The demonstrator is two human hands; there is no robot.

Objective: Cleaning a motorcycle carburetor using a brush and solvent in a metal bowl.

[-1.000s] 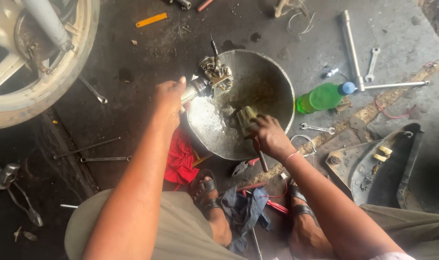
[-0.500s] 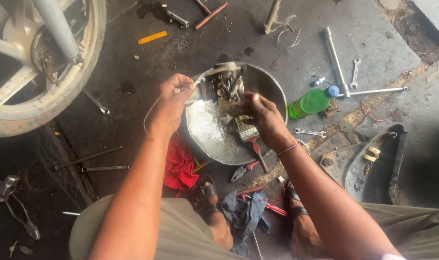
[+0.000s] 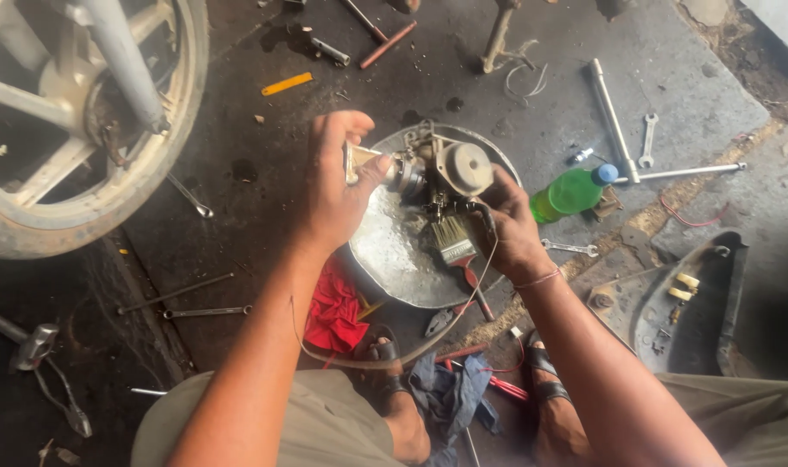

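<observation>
The left hand (image 3: 338, 186) is closed around one end of a small metal engine part, a carburetor (image 3: 437, 173), and holds it up above a round metal basin (image 3: 385, 251). The thumb presses on a pale, flat piece at that end. The right hand (image 3: 511, 229) grips the other side of the carburetor from below, with the fingers curled around it, and the same hand also holds a paintbrush (image 3: 454, 246); its bristles point up toward the carburetor and its red handle hangs down over the basin. A thin clear hose (image 3: 385, 359) runs from the carburetor, loops down past the right wrist and comes back along the left forearm.

The basin stands on the dark, oily floor, between the person's knees and a green plastic bottle (image 3: 571, 192) with a blue cap, which lies on its side just to the right of the basin. Behind the bottle lie a long socket wrench (image 3: 610, 117) and a small spanner (image 3: 647, 138). Another spanner (image 3: 571, 248) lies near the right wrist. A red rag (image 3: 333, 311) lies on the floor just beside the basin, under the left forearm, and a blue cloth (image 3: 450, 398) lies between the two sandalled feet. At the top left a motorcycle wheel (image 3: 83, 130) with grey spokes stands on the ground, well apart from the hands. A black plastic panel (image 3: 684, 303) lies at the right.
</observation>
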